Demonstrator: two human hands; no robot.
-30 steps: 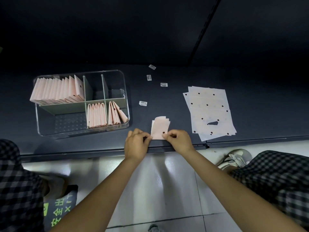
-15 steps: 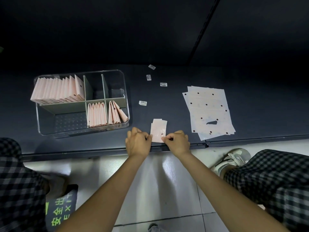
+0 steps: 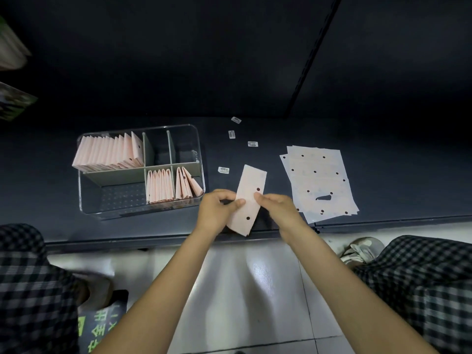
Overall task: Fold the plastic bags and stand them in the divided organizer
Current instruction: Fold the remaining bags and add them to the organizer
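A clear plastic divided organizer (image 3: 84,200) with grey-green partitions sits on the left of the dark shelf surface (image 3: 383,139). Its far-left compartment holds a long row of folded pale pink plastic bags (image 3: 107,154) standing on edge. The near-middle compartment holds a shorter row (image 3: 158,185), and the near-right one a few leaning bags (image 3: 187,183). The two far-right compartments and the large near-left one look unfilled, so the task seems well under way but not finished.

At the near edge of the shelf, a pink bag folded into a long narrow strip (image 3: 249,200) is held slightly tilted between both hands. The left hand (image 3: 217,213) pinches its left edge with thumb and curled fingers, and the right hand (image 3: 277,209) pinches its right edge. This strip likely needs further folding before it goes in.

To the right lies a stack of flat, unfolded pink bags with dark dots (image 3: 319,180), still to be folded. Small white labels (image 3: 223,170) lie scattered between.
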